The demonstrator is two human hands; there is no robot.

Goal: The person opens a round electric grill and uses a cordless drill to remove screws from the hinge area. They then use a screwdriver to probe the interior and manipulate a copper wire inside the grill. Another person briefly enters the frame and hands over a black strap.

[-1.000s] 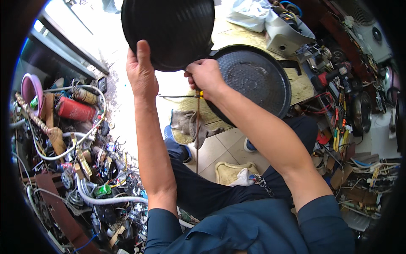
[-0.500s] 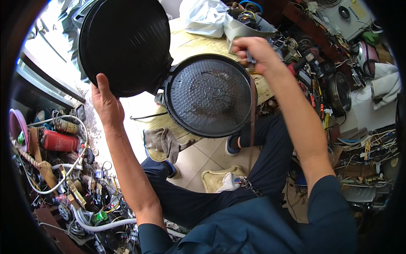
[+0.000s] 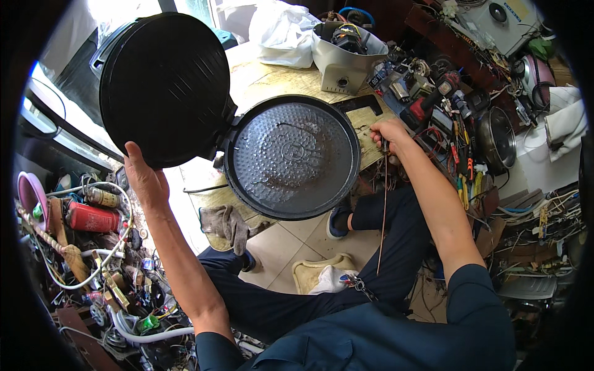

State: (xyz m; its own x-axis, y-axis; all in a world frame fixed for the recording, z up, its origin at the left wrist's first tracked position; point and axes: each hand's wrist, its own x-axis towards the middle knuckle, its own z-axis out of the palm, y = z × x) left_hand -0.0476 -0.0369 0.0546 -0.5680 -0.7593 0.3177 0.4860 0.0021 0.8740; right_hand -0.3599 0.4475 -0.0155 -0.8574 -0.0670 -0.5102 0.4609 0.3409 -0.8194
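A round black electric griddle (image 3: pixel 281 206) lies opened on the worktable, its dimpled lower plate wet and shiny. Its black lid (image 3: pixel 166 93) stands raised on the hinge at the left. My left hand (image 3: pixel 147 179) grips the lid's lower rim, thumb in front and the other fingers hidden behind. Right of the lower plate and apart from it, my right hand (image 3: pixel 391 133) is closed on a small dark object, mostly covered by the fingers. A long thin reddish-brown strand (image 3: pixel 383 216) hangs from it down over my leg; whether it is cord or rod I cannot tell.
A grey glove (image 3: pixel 226 226) lies on the near edge of the yellowed worktable (image 3: pixel 272 77). Behind stand a white plastic bag (image 3: pixel 283 34) and a grey metal housing (image 3: pixel 340 65). Tools, including a red drill (image 3: pixel 430 102), crowd the right; a red cylinder (image 3: pixel 93 217) and loose parts fill the left.
My right hand has moved down and right, away from the griddle's rim, and the blurred strand now hangs sharply visible. My left hand still holds the lid; the whole view has shifted slightly.
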